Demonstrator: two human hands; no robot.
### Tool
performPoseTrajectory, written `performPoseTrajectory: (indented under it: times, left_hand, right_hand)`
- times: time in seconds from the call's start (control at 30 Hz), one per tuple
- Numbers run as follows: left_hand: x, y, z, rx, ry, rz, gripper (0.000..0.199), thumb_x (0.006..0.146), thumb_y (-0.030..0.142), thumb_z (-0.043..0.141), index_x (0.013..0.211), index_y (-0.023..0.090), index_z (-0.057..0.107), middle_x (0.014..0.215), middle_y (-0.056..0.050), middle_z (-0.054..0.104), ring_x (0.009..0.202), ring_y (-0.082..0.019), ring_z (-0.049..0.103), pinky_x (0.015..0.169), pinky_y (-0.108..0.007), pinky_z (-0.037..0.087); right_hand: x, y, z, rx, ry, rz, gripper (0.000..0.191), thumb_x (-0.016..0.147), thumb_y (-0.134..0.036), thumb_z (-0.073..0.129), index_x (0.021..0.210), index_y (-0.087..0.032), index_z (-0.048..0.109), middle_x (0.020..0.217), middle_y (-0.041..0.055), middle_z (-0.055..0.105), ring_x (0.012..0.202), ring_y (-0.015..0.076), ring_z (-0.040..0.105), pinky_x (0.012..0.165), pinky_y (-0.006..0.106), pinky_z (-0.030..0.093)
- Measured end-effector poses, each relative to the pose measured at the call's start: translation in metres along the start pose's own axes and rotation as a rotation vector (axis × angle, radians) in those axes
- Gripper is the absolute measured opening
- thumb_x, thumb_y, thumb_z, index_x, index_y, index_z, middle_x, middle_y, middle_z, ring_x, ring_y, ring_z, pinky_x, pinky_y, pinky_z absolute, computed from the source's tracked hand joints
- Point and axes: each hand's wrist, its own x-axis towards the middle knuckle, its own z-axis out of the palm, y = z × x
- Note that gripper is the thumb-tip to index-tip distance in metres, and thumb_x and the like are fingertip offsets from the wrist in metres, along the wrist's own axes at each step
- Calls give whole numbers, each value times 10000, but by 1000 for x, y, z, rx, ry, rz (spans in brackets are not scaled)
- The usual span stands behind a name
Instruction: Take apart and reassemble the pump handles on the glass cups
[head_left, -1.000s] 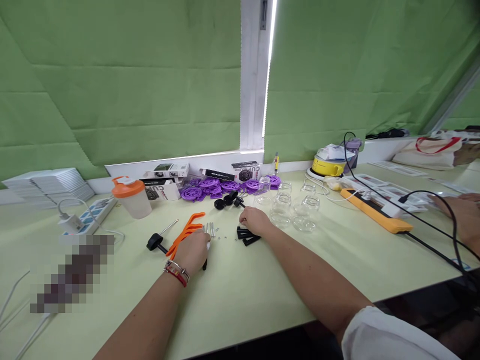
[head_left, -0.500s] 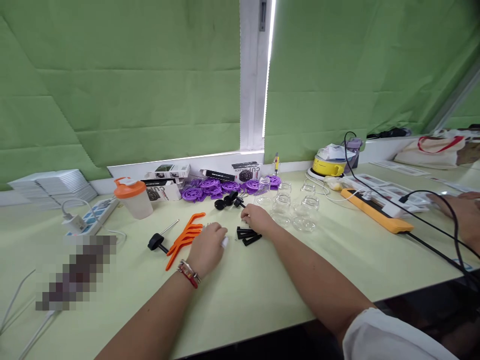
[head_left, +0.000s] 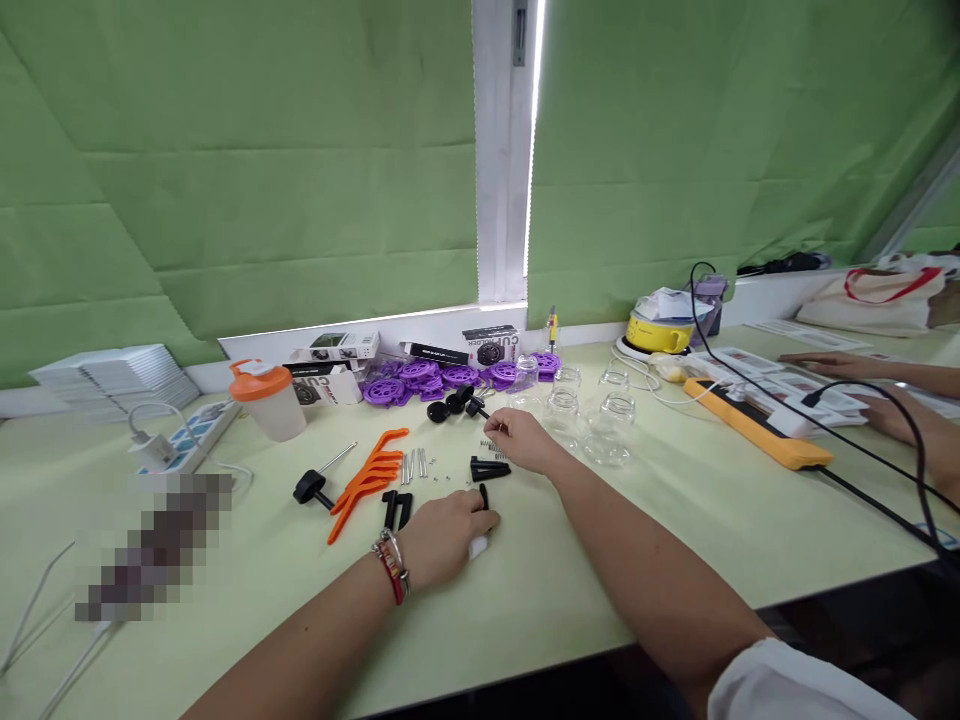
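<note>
My left hand [head_left: 450, 532] is closed at the table's middle, its fingers on a small black piece [head_left: 484, 494]. Something white shows by its fingertips. Further back, my right hand [head_left: 523, 438] has its fingers pinched together beside small springs [head_left: 495, 450]; what they hold, if anything, is hidden. Black clips [head_left: 489, 468] lie between the hands, and two more black parts [head_left: 397, 510] lie left of my left hand. Metal pins [head_left: 414, 466] stand in a row next to orange handles [head_left: 371, 480]. Black round-headed parts [head_left: 455, 402] lie behind my right hand.
Glass jars [head_left: 606, 430] stand right of my right hand. Purple parts [head_left: 420, 378] and boxes [head_left: 330, 386] line the back. A shaker bottle [head_left: 268, 402] is at left, an orange power strip [head_left: 757, 425] at right, near another person's hands [head_left: 892, 405].
My left hand has moved right and toward me, uncovering the pins and two black parts. One black piece has left the clip group. My right hand has barely moved. Another person's second hand appears.
</note>
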Motion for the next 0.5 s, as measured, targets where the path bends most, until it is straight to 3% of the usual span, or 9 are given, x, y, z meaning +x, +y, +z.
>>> performPoseTrajectory:
  times: [0.17, 0.3, 0.5]
  left_hand:
    - [-9, -8, -3, -267, 31, -27, 250, 808, 206, 484, 1000, 239, 641, 926, -45, 592, 816, -177, 563, 718, -273, 437]
    - [-13, -12, -3, -441, 135, -124, 244, 753, 161, 507, 945, 223, 644, 947, -44, 591, 708, -142, 522, 637, -258, 420]
    - [-15, -17, -12, -623, 299, -209, 196, 770, 192, 489, 949, 191, 569, 765, -8, 534, 650, -129, 456, 599, -252, 387]
  right_hand:
    - [-6, -12, 5, 148, -92, 5, 121, 789, -217, 516, 812, -169, 624, 713, 3, 598, 618, 111, 495, 568, 218, 382]
    - [-13, -26, 10, 291, -201, -31, 104, 779, -215, 539, 803, -169, 629, 709, -4, 589, 629, 108, 493, 589, 223, 399]
    - [-21, -42, 18, 624, -359, -14, 76, 773, -209, 563, 808, -159, 608, 739, 3, 616, 659, 103, 544, 601, 218, 440]
